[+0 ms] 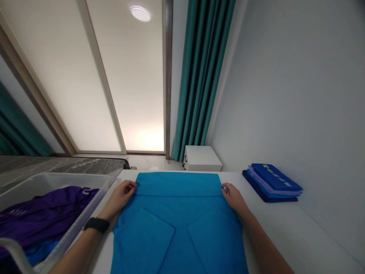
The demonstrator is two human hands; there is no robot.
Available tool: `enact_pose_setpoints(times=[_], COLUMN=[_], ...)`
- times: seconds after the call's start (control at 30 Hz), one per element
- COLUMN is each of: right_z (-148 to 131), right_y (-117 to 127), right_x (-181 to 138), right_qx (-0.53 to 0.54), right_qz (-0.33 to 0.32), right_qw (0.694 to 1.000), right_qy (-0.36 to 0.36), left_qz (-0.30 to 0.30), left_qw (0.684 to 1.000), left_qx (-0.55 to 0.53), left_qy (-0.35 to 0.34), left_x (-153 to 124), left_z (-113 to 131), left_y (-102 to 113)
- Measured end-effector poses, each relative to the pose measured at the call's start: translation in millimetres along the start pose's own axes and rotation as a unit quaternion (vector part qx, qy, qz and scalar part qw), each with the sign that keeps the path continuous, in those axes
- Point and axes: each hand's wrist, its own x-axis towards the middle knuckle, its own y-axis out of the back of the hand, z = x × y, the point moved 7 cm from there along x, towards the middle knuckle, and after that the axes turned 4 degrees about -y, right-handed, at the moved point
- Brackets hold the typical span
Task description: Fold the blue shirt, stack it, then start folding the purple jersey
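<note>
A bright blue shirt lies spread on the white table in front of me, its near end running out of the picture. Both sleeves are turned inward and show as slanted panels. Across the far end runs a straight folded band. My left hand pinches the left edge of that band between thumb and fingers, a black band around the wrist. Opposite it, my right hand pinches the band's right edge in the same way.
Left of the table stands a white plastic bin with purple and blue clothes in it. Folded blue and lilac garments are stacked at the table's right, near the wall. Beyond the table are a small white cabinet and a green curtain.
</note>
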Motion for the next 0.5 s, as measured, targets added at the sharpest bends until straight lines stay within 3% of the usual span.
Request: enact_pose_setpoints(times=[0.2, 0.27, 0.37, 0.5], right_z=[-14, -32, -81, -179], right_y=[21, 18, -5, -44], right_x=[-2, 0, -2, -23], right_qx=[0.010, 0.026, 0.038, 0.027], right_qz=[0.086, 0.066, -0.033, -0.136], right_qw=[0.996, 0.997, 0.996, 0.969], right_qy=[0.004, 0.025, 0.074, 0.202], left_qz=[0.016, 0.024, 0.037, 0.063], left_qw=[1.000, 0.999, 0.998, 0.993], left_qx=[-0.017, -0.026, -0.045, -0.091], left_qy=[0.003, 0.007, 0.012, 0.030], left_x=[0, -1, -3, -6], left_z=[-1, 0, 0, -2], left_y=[2, 3, 3, 4])
